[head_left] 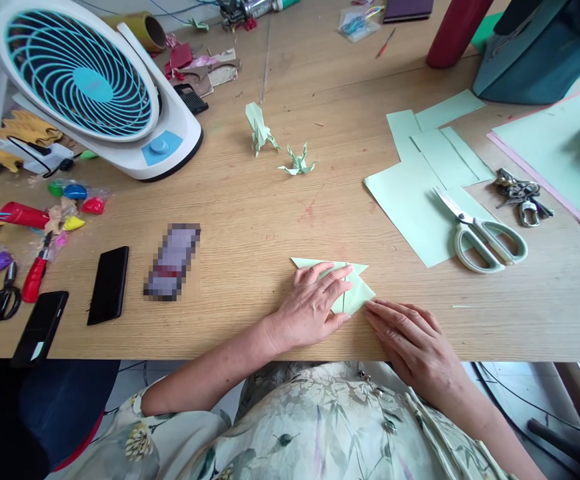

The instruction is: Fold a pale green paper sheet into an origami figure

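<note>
A pale green folded paper lies flat on the wooden table near its front edge. My left hand rests palm down on the paper's left part, fingers spread over it. My right hand lies flat beside it, its fingertips touching the paper's right corner. Two finished pale green origami figures stand farther back: a taller one and a smaller one.
Green-handled scissors lie on pale green sheets at the right, beside a key bunch. A white and teal fan stands at the back left. Two black phones, black scissors and coloured craft bits lie left.
</note>
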`<state>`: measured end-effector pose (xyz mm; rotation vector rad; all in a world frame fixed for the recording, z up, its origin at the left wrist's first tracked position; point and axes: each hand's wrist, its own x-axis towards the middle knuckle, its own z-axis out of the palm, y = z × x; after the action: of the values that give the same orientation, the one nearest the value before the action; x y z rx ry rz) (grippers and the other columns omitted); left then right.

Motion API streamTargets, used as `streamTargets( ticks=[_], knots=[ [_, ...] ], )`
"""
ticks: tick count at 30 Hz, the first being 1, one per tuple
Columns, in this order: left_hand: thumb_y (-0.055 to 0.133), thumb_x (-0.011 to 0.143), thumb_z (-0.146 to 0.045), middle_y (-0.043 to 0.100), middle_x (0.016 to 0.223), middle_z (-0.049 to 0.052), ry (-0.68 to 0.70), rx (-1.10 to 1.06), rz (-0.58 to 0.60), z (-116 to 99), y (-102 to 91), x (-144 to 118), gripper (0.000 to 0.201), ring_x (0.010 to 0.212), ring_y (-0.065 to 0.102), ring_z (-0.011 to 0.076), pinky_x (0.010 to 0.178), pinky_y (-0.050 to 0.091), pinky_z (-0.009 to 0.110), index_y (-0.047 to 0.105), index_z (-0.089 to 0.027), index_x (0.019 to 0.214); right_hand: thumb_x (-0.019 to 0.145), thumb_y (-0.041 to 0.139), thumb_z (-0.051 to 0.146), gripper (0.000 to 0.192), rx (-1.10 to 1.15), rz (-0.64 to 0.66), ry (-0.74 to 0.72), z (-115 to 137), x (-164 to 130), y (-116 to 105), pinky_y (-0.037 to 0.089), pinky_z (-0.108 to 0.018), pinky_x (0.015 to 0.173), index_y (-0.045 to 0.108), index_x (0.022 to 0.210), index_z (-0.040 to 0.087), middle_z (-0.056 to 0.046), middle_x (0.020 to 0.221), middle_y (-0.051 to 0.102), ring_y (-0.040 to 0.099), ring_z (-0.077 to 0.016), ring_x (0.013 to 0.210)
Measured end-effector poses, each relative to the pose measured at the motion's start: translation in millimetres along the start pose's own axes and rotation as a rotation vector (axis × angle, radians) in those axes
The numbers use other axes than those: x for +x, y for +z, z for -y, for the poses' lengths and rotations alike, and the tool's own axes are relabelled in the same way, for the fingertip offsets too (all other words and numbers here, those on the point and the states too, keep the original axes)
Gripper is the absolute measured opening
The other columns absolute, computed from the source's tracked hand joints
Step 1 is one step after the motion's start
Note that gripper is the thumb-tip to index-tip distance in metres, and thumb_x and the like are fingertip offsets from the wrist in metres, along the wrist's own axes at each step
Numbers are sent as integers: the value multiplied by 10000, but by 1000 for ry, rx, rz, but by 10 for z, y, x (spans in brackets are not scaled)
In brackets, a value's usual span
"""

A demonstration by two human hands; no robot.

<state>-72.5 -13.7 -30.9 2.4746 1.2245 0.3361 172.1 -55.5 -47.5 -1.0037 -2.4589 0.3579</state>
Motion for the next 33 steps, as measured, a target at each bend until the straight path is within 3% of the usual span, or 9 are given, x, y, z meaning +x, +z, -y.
streamTargets(
  ticks=[7,13,28,33],
  knots=[
    [640,893,-317,460,1535,62,10,26,4,13,7,3,455,1371,383,302,1094,324,492,515,-214,1319,954,527,122,515,-126,-27,95,8,175,75,454,-426,872,443,1459,176,-154,1314,629,590,-285,1112],
    [582,951,-378,411,1574,53,32,126,50,15,14,6,599,1379,367,311,1084,318,500,377,-247,1497,973,522,193,488,-233,3,163,25,336,105,442,-425,809,431,1452,166,-152,1244,637,579,-291,1038],
    [485,1000,-376,381,1595,51,26,245,98,-23,-29,58,581,1379,367,297,1099,300,496,338,-183,1528,985,504,221,353,-266,15,191,24,359,109,427,-394,788,571,1318,127,-139,1215,640,563,-254,992],
    [443,1018,-478,411,1578,47,19,238,81,5,-3,79,558,1345,417,271,1074,339,465,394,-192,1495,992,498,225,354,-269,16,189,-4,350,132,424,-392,798,573,1329,143,-136,1218,645,568,-257,1019]
  ],
)
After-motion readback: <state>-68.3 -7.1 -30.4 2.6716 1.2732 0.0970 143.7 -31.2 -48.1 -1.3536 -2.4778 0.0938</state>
